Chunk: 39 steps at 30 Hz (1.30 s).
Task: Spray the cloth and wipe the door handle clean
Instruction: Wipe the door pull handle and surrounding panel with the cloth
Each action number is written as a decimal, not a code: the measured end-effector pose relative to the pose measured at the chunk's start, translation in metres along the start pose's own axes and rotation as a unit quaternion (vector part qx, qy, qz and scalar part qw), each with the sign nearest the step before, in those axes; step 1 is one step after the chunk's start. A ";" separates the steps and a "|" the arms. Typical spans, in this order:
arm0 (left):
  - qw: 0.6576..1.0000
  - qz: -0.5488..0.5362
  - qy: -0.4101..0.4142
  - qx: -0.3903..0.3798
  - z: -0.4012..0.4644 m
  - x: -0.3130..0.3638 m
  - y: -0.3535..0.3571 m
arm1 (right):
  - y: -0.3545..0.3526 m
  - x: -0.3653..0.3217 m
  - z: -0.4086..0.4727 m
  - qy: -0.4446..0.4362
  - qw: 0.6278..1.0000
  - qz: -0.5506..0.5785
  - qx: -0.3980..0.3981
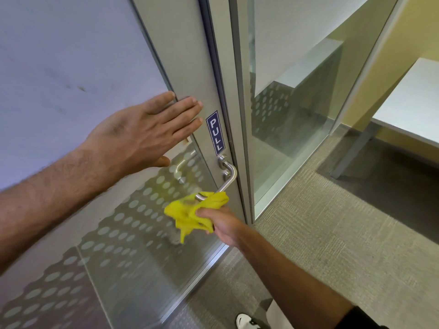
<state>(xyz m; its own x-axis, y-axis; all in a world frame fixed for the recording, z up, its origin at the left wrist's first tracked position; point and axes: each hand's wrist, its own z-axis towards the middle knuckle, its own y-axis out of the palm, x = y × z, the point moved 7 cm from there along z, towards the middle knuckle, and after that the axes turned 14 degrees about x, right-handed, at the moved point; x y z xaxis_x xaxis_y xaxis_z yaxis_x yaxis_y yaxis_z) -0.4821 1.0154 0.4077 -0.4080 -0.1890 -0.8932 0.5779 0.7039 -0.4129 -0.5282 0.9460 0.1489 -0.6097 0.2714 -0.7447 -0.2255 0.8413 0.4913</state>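
A glazed door [133,222] with a metal frame is seen from above, its lower pane patterned with frosted dots and its stile bearing a blue PULL sign [215,132]. The door handle [228,175], a brushed-metal lever fixed to the stile just below the sign, runs down and to the left from its rose; its free end is covered by the yellow cloth [190,213]. The cloth is held bunched in the right hand [222,225], whose fingers are curled closed around it, with loose folds hanging to the near left. The left hand [140,135] is spread wide and flat, fingers together, and is pressed against the door frame above and left of the sign, apparently to steady the door (no spray bottle is in view). The wiping step is judged to be in progress at the lever's tip. The cloth is expected to handle as a light, soft, limp thing that conforms readily; it is best gathered in the palm so that a padded fold can be wrapped round the bar. The lever is rigid and smooth, probably slippery when damp, and may turn under downward pressure. To the far right, a white table [408,103] stands beyond the glass partition [292,110], on grey carpet [332,245].
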 end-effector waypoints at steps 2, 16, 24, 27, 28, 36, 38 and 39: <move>1.000 -0.002 0.003 0.000 0.002 0.001 0.002 | -0.024 0.015 -0.004 0.016 0.998 -0.048 -0.037; 1.000 -0.009 0.003 -0.024 0.001 0.001 0.003 | -0.003 -0.074 0.003 -0.391 0.723 -0.504 0.265; 1.000 -0.014 0.001 -0.005 0.001 0.002 0.003 | -0.010 -0.068 -0.029 -0.320 0.889 -0.123 0.303; 1.000 -0.018 -0.001 -0.009 0.001 0.000 0.004 | -0.007 -0.090 -0.014 -0.305 0.894 0.064 0.322; 1.000 -0.022 -0.001 -0.010 0.001 0.000 0.004 | 0.002 -0.092 -0.008 -0.290 0.904 0.070 0.308; 1.000 -0.027 -0.004 -0.002 0.001 0.000 0.000 | 0.033 -0.029 -0.037 -0.187 0.969 0.031 0.158; 1.000 -0.023 -0.003 -0.004 0.001 0.000 -0.001 | 0.011 -0.053 -0.042 -0.219 0.940 0.104 0.241; 1.000 -0.020 -0.002 -0.009 0.001 0.001 -0.001 | 0.001 -0.075 -0.045 -0.260 0.916 0.116 0.281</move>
<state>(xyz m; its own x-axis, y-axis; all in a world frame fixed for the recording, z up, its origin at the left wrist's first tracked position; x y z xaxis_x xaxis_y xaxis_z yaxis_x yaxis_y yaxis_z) -0.4825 1.0142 0.4074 -0.4278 -0.2188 -0.8770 0.5489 0.7080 -0.4444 -0.5169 0.9058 0.2256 -0.1150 0.5364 -0.8361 0.3813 0.8011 0.4614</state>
